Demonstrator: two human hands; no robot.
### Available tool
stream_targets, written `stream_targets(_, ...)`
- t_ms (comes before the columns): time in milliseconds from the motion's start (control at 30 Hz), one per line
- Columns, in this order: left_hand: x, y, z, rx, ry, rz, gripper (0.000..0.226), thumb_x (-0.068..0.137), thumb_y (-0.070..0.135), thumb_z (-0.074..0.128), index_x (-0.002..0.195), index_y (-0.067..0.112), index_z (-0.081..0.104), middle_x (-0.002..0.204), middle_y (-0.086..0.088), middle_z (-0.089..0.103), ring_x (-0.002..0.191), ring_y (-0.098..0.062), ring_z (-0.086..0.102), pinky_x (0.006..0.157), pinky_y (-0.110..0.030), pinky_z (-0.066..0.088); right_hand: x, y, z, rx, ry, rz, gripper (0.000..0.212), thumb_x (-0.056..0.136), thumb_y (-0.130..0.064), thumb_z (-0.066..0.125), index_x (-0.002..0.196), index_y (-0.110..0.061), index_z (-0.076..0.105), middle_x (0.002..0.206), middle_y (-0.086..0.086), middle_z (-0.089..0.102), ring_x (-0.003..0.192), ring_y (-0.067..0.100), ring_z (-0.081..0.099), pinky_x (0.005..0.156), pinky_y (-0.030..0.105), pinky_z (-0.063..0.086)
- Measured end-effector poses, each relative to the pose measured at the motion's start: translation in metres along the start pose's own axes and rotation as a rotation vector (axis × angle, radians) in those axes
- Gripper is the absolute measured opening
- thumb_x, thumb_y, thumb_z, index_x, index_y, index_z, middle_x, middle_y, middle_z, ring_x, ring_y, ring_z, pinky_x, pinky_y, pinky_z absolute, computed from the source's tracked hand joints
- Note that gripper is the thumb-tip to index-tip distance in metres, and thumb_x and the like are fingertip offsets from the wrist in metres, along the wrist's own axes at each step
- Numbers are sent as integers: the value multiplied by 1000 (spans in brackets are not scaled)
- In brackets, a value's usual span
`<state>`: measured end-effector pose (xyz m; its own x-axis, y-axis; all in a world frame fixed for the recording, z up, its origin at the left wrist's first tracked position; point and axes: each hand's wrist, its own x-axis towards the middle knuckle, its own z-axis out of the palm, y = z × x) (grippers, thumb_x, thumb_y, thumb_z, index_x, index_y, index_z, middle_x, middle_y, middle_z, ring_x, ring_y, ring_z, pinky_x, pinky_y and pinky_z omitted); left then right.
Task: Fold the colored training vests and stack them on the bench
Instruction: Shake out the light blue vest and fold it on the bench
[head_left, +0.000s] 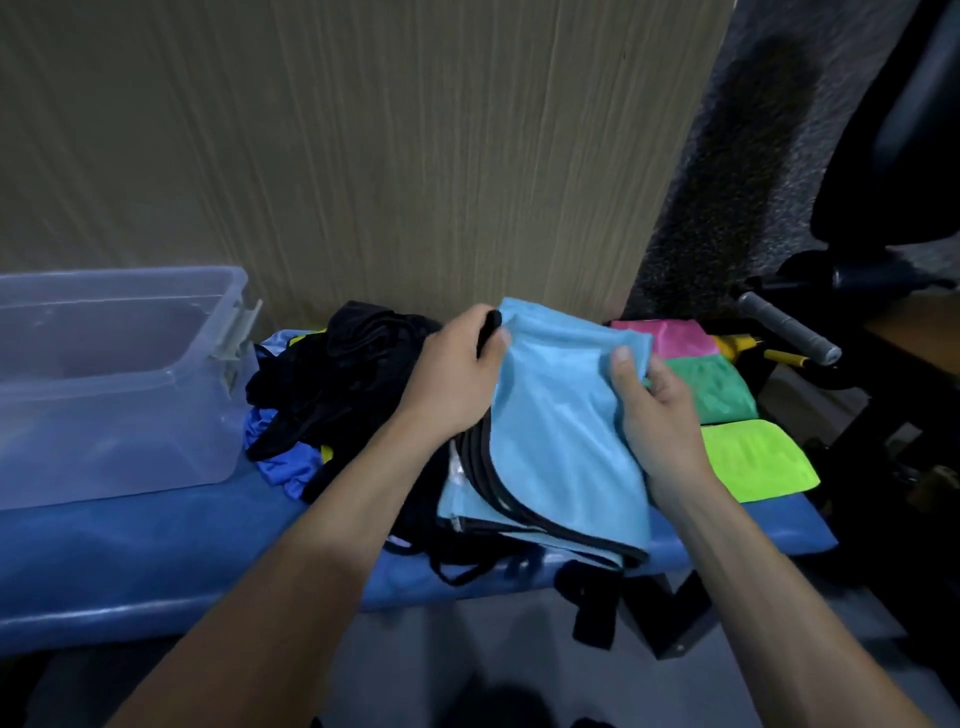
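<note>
A clear plastic tub (104, 384) sits at the left with a grey latch (236, 338) on its near end. Behind stands a pale wood-grain panel (363, 156). To the right, a grey foam-wrapped bar (787, 328) juts from dark gym equipment (details lost in shadow), beside speckled dark flooring (737, 171).

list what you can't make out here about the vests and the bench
1. Head view: the tangled dark pile hides how many vests lie in it.
2. The light blue vest and both hands, left hand and right hand, cover the bench beneath.
3. The clear bin is cut off by the left edge.
</note>
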<state>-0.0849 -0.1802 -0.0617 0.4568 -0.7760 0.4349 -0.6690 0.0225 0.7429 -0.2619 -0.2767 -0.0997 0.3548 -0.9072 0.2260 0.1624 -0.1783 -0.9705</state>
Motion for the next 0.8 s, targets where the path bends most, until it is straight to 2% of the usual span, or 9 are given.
stream_targets(67, 12, -35, 28, 29, -76, -191, 28, 102, 22, 53, 75, 18, 46, 69, 5, 48, 67, -18, 45, 60, -37, 32, -5, 15, -2, 94, -108, 326, 33, 95, -27, 70, 120, -7, 64, 109, 7, 76, 101, 28, 73, 79, 37, 61)
stream_targets(133, 14, -69, 51, -6, -98, -376, 27, 101, 20, 53, 75, 17, 48, 71, 3, 49, 69, -19, 45, 55, -34, 33, -12, 31, -5, 46, -212, 546, 51, 88, -12, 77, 133, -13, 52, 107, 7, 76, 92, 24, 75, 68, 32, 61)
stream_targets(233, 15, -95, 66, -49, -36, -524, 17, 102, 20, 51, 87, 13, 58, 86, -5, 60, 71, -17, 50, 55, -27, 37, -13, 44, -7, -85, -224, 550, 94, 81, 3, 79, 157, -21, 27, 103, 5, 74, 89, 19, 74, 72, 29, 58)
stream_targets(333, 23, -89, 63, -115, 59, -543, 17, 103, 24, 51, 104, 10, 61, 96, -6, 63, 81, -19, 55, 68, -28, 41, -7, 40, -11, -183, -192, 479, 70, 86, -3, 77, 145, -21, 44, 99, 1, 72, 80, 11, 71, 64, 18, 54)
stream_targets(433, 22, -77, 56, -40, -65, -526, 29, 100, 30, 56, 124, 14, 55, 119, -8, 65, 101, -24, 63, 83, -33, 49, -14, 32, -24, -269, -290, 518, 48, 88, -20, 78, 132, -21, 58, 113, 4, 73, 84, 9, 73, 66, 20, 54)
stream_targets(500, 18, -68, 47, 59, -209, -468, 55, 100, 31, 57, 149, 16, 38, 149, -8, 47, 133, -26, 50, 106, -36, 42, -21, 28, -35, -290, -362, 517, 49, 86, -23, 80, 130, -26, 59, 116, 3, 69, 94, 12, 73, 75, 28, 60)
stream_targets(567, 13, -59, 34, 178, -289, -382, 71, 100, 32, 58, 159, 19, 21, 162, -6, 27, 146, -26, 34, 115, -36, 32, -25, 27, -42, -305, -392, 509, 51, 84, -21, 82, 129, -29, 59, 120, 6, 63, 103, 19, 71, 86, 36, 61)
stream_targets(700, -10, -46, 16, 291, -250, 32, 39, 96, 31, 65, 133, 24, 57, 132, 6, 50, 120, -16, 51, 103, -33, 43, -33, 25, -48, -591, -492, 266, 48, 80, -40, 85, 121, -43, 62, 128, -4, 53, 111, 16, 64, 96, 31, 54)
stream_targets(800, -41, -32, 19, 216, -524, 277, 35, 91, 47, 67, 121, 29, 65, 115, 16, 57, 106, -5, 55, 94, -25, 44, -43, 19, -52, -830, -664, -35, 49, 73, -51, 86, 114, -41, 61, 129, -13, 42, 116, 0, 51, 100, 17, 41)
